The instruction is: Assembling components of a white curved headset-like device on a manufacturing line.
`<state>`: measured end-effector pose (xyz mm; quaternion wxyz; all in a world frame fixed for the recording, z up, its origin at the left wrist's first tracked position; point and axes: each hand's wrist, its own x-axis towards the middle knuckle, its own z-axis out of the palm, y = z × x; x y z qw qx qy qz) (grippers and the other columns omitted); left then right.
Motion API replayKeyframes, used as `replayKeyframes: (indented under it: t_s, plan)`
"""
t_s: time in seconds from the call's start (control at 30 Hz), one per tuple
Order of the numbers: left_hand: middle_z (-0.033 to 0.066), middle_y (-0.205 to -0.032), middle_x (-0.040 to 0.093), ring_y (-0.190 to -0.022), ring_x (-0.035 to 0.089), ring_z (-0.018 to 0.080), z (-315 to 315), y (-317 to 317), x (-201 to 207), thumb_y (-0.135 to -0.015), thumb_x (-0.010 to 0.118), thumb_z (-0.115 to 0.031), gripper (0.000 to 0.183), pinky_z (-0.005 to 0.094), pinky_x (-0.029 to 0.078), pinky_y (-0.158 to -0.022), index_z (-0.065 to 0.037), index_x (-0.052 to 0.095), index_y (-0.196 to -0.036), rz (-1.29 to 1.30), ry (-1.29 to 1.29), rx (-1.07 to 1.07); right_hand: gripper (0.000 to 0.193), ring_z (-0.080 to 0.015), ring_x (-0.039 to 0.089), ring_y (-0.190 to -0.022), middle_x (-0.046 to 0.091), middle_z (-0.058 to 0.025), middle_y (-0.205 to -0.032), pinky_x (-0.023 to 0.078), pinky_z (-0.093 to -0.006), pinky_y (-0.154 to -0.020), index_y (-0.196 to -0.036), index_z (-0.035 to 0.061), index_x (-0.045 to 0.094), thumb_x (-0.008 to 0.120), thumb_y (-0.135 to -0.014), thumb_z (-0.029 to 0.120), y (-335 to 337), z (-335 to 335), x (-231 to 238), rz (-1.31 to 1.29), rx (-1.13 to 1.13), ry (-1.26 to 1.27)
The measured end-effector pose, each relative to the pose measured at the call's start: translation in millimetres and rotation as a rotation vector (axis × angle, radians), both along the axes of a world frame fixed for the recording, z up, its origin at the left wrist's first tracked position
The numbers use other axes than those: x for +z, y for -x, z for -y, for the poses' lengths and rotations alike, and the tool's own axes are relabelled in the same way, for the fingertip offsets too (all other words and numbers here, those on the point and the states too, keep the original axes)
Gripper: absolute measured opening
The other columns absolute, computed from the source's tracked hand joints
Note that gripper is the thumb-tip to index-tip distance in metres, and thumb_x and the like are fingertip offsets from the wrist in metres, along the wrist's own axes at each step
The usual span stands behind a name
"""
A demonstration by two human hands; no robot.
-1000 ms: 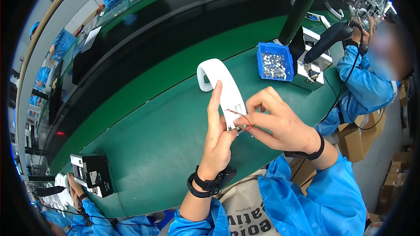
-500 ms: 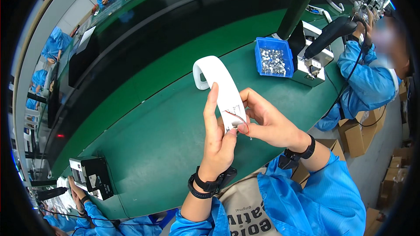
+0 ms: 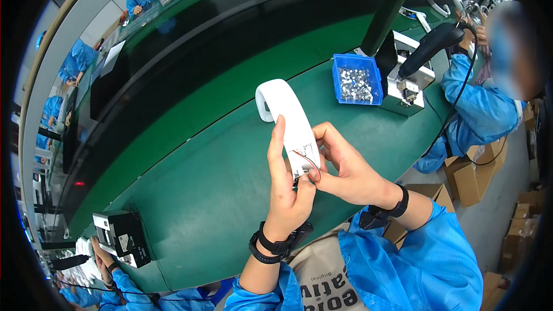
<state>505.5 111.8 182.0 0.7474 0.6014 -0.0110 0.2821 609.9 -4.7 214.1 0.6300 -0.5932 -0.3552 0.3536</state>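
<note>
A white curved plastic housing (image 3: 290,116) with a hooked far end is held up over the green bench, its open lower end facing me. A thin red and dark wire (image 3: 310,162) loops out of that end. Along the housing's left side lies my left hand (image 3: 284,196), closed on it, with the thumb at the lower end. From the right, my right hand (image 3: 354,177) grips the same end, its thumb beside the wire and its other fingers curled behind the edge. The fingertips hide whatever small part sits between them.
Beyond my right hand, a blue bin (image 3: 357,79) of small metal parts stands beside a white and black machine (image 3: 403,92) with a black power driver (image 3: 429,49). Co-worker's blue sleeve (image 3: 481,101) is at right. Another machine (image 3: 121,237) stands lower left on the green bench (image 3: 213,196).
The housing and both hands have shifted slightly down toward me. My left thumb has moved a little along the lower end; both hands keep their grip.
</note>
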Motion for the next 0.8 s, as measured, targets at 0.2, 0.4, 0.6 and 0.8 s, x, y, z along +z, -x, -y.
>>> replayKeyframes:
  t_s: [0.2, 0.4, 0.6, 0.8]
  plan:
    - [0.0182, -0.116, 0.064, -0.091, 0.066, 0.0214, 0.3, 5.0, 4.9, -0.087, 0.044, 0.001, 0.094, 0.0375, 0.056, -0.088, -0.013, 0.003, -0.171, -0.079, 0.082, -0.034, 0.035, -0.0126, 0.055, -0.088, 0.056, -0.0033, -0.107, 0.048, -0.0289, -0.076, -0.121, 0.0044, 0.058, 0.076, -0.091, 0.007, 0.4, 27.8, -6.4, 0.172, -0.134, -0.022]
    - [0.0171, -0.114, 0.065, -0.094, 0.067, 0.0228, -4.3, 2.9, -8.1, -0.088, 0.049, -0.007, 0.096, 0.0382, 0.057, -0.085, -0.015, 0.002, -0.171, -0.126, 0.076, -0.011, 0.016, -0.0143, 0.051, -0.065, 0.057, -0.0011, -0.076, 0.043, -0.0311, -0.059, -0.104, 0.0031, 0.068, 0.077, -0.094, 0.011, 1.1, 44.5, 21.0, 0.429, -0.053, 0.28]
    - [0.0216, -0.15, 0.048, -0.109, 0.063, 0.0219, -3.2, 6.0, 2.2, -0.083, 0.042, 0.011, 0.098, 0.0374, 0.053, -0.099, -0.009, 0.004, -0.171, -0.074, 0.201, -0.115, 0.011, -0.01, 0.061, -0.069, 0.066, -0.0022, -0.08, 0.045, -0.0279, -0.059, -0.104, 0.0025, 0.066, 0.072, -0.1, 0.011, -5.2, 52.5, 14.6, 0.243, 0.111, 0.301]
    - [0.0173, -0.134, 0.059, -0.102, 0.064, 0.0192, -0.8, 4.3, -1.2, -0.086, 0.047, 0.017, 0.099, 0.0363, 0.055, -0.092, -0.01, 0.005, -0.17, -0.058, -0.05, -0.016, 0.017, -0.0127, 0.068, -0.074, 0.07, -0.0062, -0.087, 0.051, -0.0247, -0.061, -0.113, -0.0011, 0.064, 0.067, -0.105, 0.013, -9.9, 56.2, 26.2, -0.38, 0.135, 0.088]
